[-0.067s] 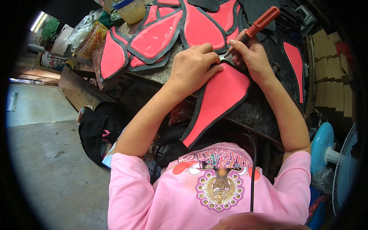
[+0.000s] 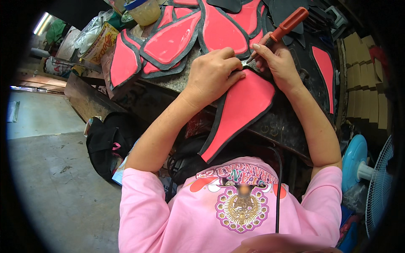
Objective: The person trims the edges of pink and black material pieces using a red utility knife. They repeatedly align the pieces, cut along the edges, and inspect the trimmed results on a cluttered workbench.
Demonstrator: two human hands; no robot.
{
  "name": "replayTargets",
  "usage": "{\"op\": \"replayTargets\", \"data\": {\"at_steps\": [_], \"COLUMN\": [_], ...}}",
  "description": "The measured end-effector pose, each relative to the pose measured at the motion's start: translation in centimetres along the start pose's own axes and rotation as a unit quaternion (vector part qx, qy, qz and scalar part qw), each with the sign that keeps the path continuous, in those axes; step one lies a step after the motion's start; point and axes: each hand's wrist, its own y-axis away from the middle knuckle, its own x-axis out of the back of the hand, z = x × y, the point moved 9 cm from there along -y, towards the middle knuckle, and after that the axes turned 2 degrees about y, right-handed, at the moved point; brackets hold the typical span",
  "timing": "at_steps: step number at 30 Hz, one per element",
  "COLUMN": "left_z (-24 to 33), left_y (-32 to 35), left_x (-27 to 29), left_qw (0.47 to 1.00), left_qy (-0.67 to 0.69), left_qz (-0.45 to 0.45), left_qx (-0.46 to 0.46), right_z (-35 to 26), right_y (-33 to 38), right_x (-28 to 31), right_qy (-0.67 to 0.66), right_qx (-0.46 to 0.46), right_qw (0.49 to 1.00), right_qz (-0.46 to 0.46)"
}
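Observation:
My left hand (image 2: pixel 214 75) is closed on the top edge of a pink, drop-shaped piece (image 2: pixel 247 99) with a black border. The piece's narrow end points down toward my shirt. In my right hand (image 2: pixel 276 59) is a tool with a red handle (image 2: pixel 288 24), perhaps a screwdriver or awl, held like a pen. Its thin metal shaft slants down to the left, and its tip is at the piece's upper edge, close to my left fingers. What the tip touches is too small to make out.
Several similar pink pieces (image 2: pixel 171 42) with black borders lie across the far side of the worktable. Another narrow pink strip (image 2: pixel 324 78) rests at the right. A tub with a blue lid (image 2: pixel 143 12) stands far left. A blue fan (image 2: pixel 354 163) is at the right, near stacked tan blocks (image 2: pixel 365 80).

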Motion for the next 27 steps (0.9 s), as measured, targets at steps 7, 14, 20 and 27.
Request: {"op": "replayTargets", "data": {"at_steps": [7, 14, 20, 27], "left_z": [-0.2, -0.2, -0.2, -0.5], "left_y": [-0.4, -0.3, -0.4, 0.4], "left_x": [0.0, 0.0, 0.0, 0.7], "left_qw": [1.000, 1.000, 1.000, 0.995], "left_qy": [-0.005, -0.007, -0.008, -0.090], "left_qz": [0.008, 0.007, 0.011, 0.031], "left_qx": [-0.016, -0.016, -0.022, 0.036], "right_z": [-0.6, -0.5, -0.9, -2.2], "right_y": [-0.5, -0.3, -0.2, 0.3], "right_x": [-0.7, -0.6, -0.9, -1.9], "right_qy": [0.056, 0.040, 0.169, 0.244], "right_qx": [0.040, 0.032, 0.089, 0.187], "right_qw": [0.997, 0.998, 0.981, 0.951], "right_qz": [-0.034, -0.033, -0.022, -0.014]}}
